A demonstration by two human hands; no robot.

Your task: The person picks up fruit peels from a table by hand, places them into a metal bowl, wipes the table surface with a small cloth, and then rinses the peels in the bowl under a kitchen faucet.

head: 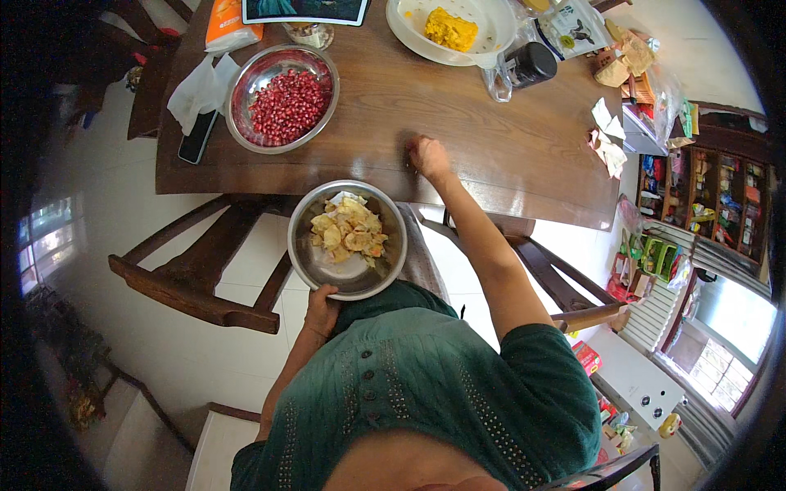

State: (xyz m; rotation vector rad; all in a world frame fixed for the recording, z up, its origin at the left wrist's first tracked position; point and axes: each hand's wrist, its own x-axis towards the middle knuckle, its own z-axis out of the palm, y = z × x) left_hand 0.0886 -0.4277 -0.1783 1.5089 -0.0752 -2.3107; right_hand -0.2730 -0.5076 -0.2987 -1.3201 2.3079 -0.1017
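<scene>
My left hand (322,310) grips the near rim of a stainless steel bowl (393,276) at the table's front edge. Inside this bowl lie pale yellow scraps that look like pomegranate peel and membrane (350,233), with a bit of white at the back. On the wooden tabletop rests my right hand (430,158), fingers curled under; whether anything is in them is hidden. To its left, a second metal bowl (334,92) holds loose red pomegranate seeds (288,107).
Left on the wooden table (368,123) lie a smartphone (198,138), tissues (199,89) and a tissue pack (230,24). Farther back are a tablet (307,9), a white plastic basin (408,40) with a yellow lump, and a dark-lidded jar (531,64). Wooden chairs (202,294) flank me.
</scene>
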